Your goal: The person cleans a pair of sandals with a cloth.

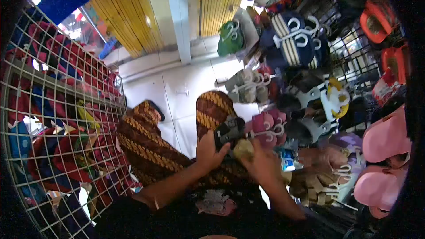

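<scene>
Head view: fingers of the left hand close around a dark shoe, those of the right hand around a blurred tan item; swinging right could knock the mauve shoes just beside.

Open passage: white floor tiles, ahead of and between left trouser leg and right trouser leg; one small pale piece lying there.
Far limit: pale post, upright, yellow slatted panels to either side.
Left limit: wire grid, beside left leg.
Right limit: hanging footwear, closely set; mauve pair near right grip.
Between right grip and left grip: dark shoe, tan item; right knee immediately beyond.
</scene>
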Demonstrator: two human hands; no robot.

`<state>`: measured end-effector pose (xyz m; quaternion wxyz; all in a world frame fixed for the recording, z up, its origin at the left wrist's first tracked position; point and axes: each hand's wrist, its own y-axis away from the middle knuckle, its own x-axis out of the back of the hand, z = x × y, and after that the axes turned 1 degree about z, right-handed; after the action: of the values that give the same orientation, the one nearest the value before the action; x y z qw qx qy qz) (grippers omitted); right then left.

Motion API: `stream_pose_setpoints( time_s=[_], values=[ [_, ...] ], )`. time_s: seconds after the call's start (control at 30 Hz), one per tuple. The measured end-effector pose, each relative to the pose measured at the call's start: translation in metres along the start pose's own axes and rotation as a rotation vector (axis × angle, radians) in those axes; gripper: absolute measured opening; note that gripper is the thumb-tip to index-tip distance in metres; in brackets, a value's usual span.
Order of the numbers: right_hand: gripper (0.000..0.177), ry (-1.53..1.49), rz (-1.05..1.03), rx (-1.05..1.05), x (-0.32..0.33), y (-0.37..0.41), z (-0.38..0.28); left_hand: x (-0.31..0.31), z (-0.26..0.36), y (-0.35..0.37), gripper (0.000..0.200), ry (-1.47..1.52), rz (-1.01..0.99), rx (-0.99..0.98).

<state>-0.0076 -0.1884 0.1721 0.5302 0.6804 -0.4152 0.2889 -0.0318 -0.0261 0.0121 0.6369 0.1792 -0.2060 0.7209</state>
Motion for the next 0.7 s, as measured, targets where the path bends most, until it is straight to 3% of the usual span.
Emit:
stream_pose_setpoints(
  time_s=[0.07, 0.13, 0.17, 0.2, 0.33, 0.37, 0.5, 0.6, 0.63, 0.7],
  values=[
    [0.066, 0.100, -0.044, -0.036, -0.006, -0.018, -0.003, -0.008, -0.003, 0.003, 0.063, -0.052, 0.051, -0.006],
    [0.059, 0.107, 0.097, 0.038, -0.020, -0.028, 0.016, -0.008, -0.006, 0.002, 0.069, -0.051, -0.021, 0.064],
    [0.058, 0.250, 0.250, 0.110, -0.037, -0.031, 0.038, -0.012, -0.004, 0.000, 0.067, -0.097, 0.048, 0.043],
    [0.057, 0.109, 0.057, -0.063, -0.014, -0.027, 0.023, -0.005, 0.004, -0.002, 0.061, -0.082, -0.017, 0.138],
    [0.060, 0.065, -0.032, -0.047, -0.024, -0.032, -0.001, -0.002, -0.002, 0.003, 0.057, 0.042, -0.004, 0.183],
    [0.058, 0.111, 0.059, -0.047, -0.036, -0.031, 0.000, 0.001, -0.006, 0.002, 0.058, 0.101, -0.022, 0.158],
    [0.056, -0.123, -0.008, -0.037, -0.024, -0.031, 0.024, -0.001, -0.001, 0.002, 0.059, -0.076, -0.033, 0.091],
    [0.057, 0.033, 0.066, 0.023, -0.024, -0.032, 0.014, -0.011, -0.013, 0.003, 0.059, 0.031, 0.073, 0.000],
    [0.062, 0.118, 0.100, 0.023, -0.036, -0.035, 0.017, -0.009, -0.014, 0.003, 0.059, 0.032, 0.007, 0.068],
    [0.068, -0.015, 0.049, 0.067, -0.038, -0.036, 0.024, -0.006, -0.012, 0.007, 0.057, 0.030, 0.070, 0.020]
  ],
)
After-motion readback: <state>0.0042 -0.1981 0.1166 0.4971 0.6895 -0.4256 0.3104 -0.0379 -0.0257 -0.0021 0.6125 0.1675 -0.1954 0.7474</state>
